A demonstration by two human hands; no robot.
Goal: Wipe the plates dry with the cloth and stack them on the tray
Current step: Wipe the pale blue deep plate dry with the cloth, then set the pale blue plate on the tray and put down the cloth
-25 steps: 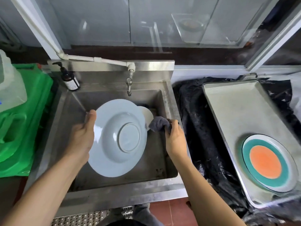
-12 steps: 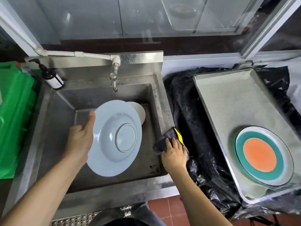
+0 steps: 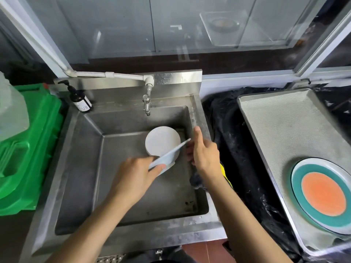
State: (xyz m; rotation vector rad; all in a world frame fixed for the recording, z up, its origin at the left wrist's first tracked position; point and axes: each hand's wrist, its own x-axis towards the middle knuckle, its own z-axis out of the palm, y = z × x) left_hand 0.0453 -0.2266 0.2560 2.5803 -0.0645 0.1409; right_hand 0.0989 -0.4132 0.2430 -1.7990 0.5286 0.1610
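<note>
A pale blue plate [image 3: 169, 155] is held edge-on over the steel sink [image 3: 117, 202]. My left hand [image 3: 136, 175] grips its lower rim. My right hand [image 3: 204, 152] holds its upper rim, thumb pointing up. The dark grey cloth with a yellow edge [image 3: 197, 180] lies on the sink's right rim under my right wrist, partly hidden. A small white plate [image 3: 161, 140] lies in the basin behind the blue one. On the grey tray [image 3: 284, 130] at the right sits a plate with an orange centre and teal ring [image 3: 322, 194].
A tap [image 3: 146, 103] hangs over the basin's back wall and a dark pump bottle [image 3: 79, 100] stands at its back left corner. A green plastic crate [image 3: 32, 145] is at the left. Black plastic sheeting [image 3: 231, 141] lies between sink and tray.
My right hand let go of the cloth on the sink's rim and took hold of the blue plate. The plate turned from facing me to edge-on and moved right.
</note>
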